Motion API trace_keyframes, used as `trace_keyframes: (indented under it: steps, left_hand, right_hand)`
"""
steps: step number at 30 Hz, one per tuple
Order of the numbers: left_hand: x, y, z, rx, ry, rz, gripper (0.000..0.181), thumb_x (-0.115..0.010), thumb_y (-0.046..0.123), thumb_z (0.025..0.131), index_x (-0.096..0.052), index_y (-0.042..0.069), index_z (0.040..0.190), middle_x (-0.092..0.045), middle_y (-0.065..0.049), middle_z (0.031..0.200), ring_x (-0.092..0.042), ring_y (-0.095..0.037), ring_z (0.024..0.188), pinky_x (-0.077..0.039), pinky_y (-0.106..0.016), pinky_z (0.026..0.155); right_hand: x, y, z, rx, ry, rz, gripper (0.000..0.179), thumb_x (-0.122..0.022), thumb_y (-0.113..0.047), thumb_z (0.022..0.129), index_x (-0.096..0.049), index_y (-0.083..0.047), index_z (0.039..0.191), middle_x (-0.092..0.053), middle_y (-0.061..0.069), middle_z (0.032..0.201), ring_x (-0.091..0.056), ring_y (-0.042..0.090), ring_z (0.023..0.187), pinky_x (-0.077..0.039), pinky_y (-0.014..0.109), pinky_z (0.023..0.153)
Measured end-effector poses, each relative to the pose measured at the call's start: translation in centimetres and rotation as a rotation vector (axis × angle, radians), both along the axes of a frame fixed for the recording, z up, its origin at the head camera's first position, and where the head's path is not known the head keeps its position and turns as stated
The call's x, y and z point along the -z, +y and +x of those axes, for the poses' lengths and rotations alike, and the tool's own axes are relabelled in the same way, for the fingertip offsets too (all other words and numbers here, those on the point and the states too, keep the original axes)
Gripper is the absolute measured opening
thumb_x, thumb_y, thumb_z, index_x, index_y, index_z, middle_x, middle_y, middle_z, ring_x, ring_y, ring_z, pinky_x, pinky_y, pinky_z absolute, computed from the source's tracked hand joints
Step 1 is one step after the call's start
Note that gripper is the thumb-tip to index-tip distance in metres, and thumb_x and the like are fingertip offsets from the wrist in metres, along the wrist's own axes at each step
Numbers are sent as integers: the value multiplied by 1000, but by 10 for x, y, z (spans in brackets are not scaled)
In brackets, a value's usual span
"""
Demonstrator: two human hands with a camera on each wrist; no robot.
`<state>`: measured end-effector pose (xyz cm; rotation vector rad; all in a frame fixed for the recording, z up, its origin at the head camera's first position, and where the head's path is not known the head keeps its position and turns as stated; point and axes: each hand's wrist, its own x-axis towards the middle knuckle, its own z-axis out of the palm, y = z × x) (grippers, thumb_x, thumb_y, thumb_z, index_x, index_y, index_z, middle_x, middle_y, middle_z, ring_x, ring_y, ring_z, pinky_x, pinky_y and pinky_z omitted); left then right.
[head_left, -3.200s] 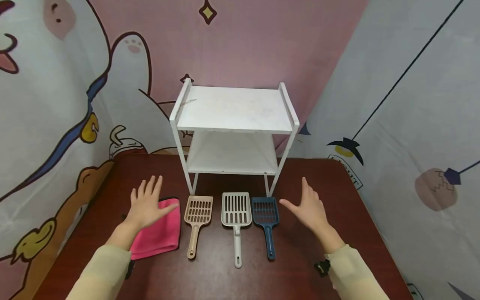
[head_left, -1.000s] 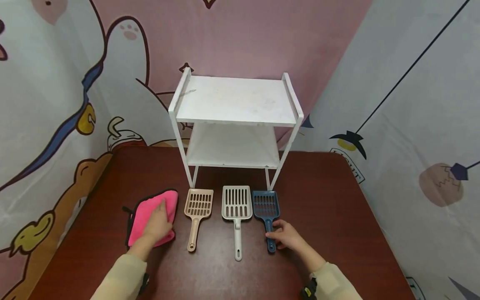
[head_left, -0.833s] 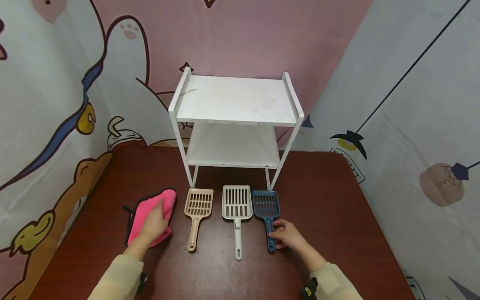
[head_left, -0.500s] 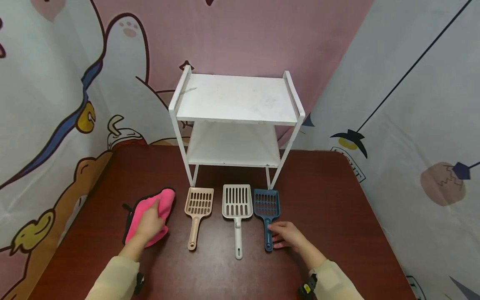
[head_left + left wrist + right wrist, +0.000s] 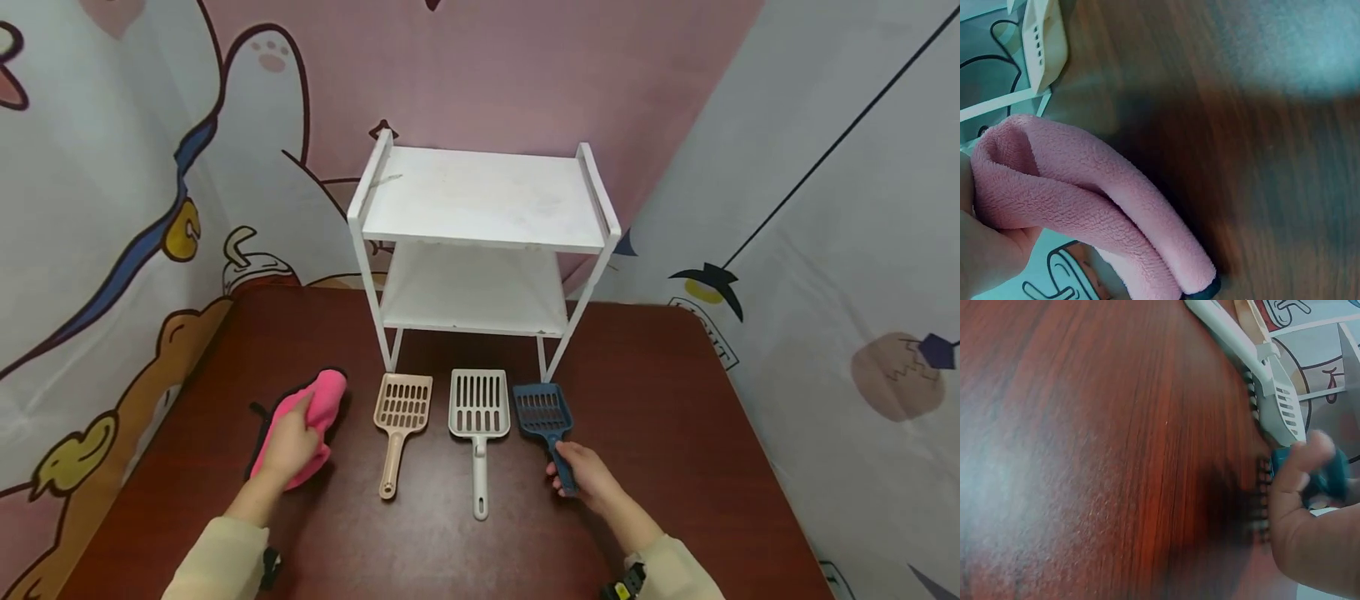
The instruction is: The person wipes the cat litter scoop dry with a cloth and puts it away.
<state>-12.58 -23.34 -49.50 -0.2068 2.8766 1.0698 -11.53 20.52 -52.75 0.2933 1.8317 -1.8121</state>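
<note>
Lying nearest the viewer, two pale yellow sleeves (image 5: 217, 560) lead in over a dark red-brown table (image 5: 450, 558). The right hand (image 5: 588, 477) has its fingers clamped on the handle of a blue slotted scoop (image 5: 543, 410), held aslant with its head at the far end; whether that head touches the table cannot be told. The left hand (image 5: 291, 443) has its fingers closed on a pink cloth (image 5: 327, 398) with dark edging, bunched into folds that partly hide them. Between the hands, a beige scoop (image 5: 393, 454) and a white scoop (image 5: 480, 443) lie apart, handles toward the viewer. Behind the scoops stands a white two-tier shelf (image 5: 487, 196), backed by a wall (image 5: 562, 75) bearing cartoon drawings.
</note>
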Motion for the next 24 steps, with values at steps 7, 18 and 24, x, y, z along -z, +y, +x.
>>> trace_keyframes:
  steps: [7,18,24]
  left_hand:
    - [-18,-10,1,-35,139,-30,56,-40,-5,79,-45,-5,134,-59,-30,114,-55,-30,78,-44,-41,73]
    - [-53,-6,-6,-4,164,117,48,-45,-3,82,-54,1,129,-62,-23,116,-52,-23,76,-41,-24,59]
    - [-66,4,-9,51,111,202,47,-43,-3,84,-54,1,130,-62,-22,114,-49,-16,65,-40,-23,53]
  right_hand:
    - [-6,9,4,57,33,66,42,-28,-25,103,-34,9,129,-46,-4,65,-39,4,48,-33,18,46]
    - [-27,23,7,-134,54,12,48,-31,-26,102,-28,10,134,-52,-8,63,-35,-2,43,-30,14,41]
    - [-41,21,2,-207,69,13,48,-38,-28,101,-37,9,132,-46,-9,58,-31,-1,41,-27,15,41]
